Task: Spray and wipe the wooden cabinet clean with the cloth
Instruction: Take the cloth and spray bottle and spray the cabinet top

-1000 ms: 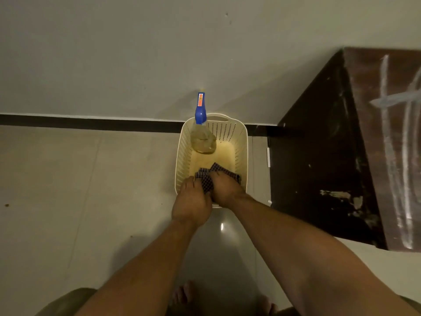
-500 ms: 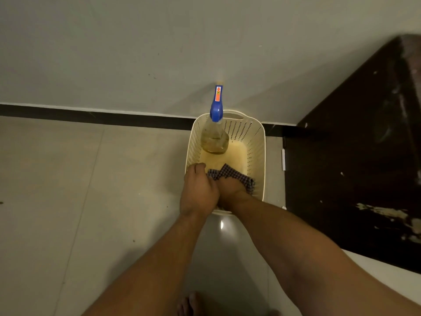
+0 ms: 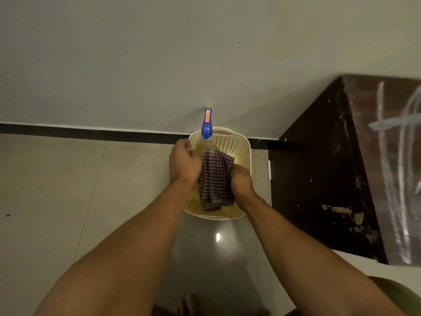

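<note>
Dim, warm-tinted room, small lamp glare on glossy floor tiles (image 3: 218, 237) — wide-angle bending at edges, slightly soft

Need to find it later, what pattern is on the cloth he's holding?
The cloth has a small dark checked pattern, seen in the head view.

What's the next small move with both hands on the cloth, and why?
Probably free the left hand to take the blue-capped spray bottle: the checked cloth is already lifted above the cream perforated basket, and the dark wooden cabinet shows white streaks.
</note>
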